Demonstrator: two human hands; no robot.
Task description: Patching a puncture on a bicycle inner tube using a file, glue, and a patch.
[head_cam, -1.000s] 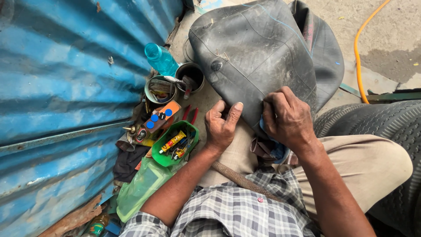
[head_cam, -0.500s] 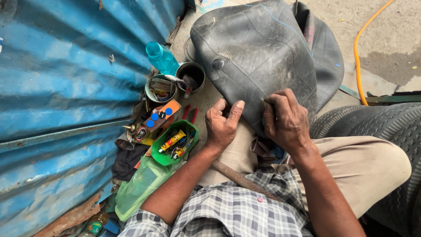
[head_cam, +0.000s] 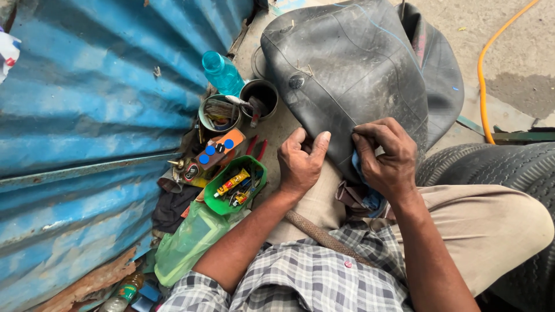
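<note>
Black rubber inner tube point(head_cam: 358, 75) is lying over the lap; left hand point(head_cam: 300, 164) is pressing it, loosely curled, right hand point(head_cam: 387, 156) is pinching its edge. The dusty rubber could be slipping from this pinch.

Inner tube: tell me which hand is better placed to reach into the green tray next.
Left, probably. The left hand rests on the near edge of the inner tube, right beside the green tray. The right hand pinches the tube's edge farther from it, and would have to cross over.
</note>
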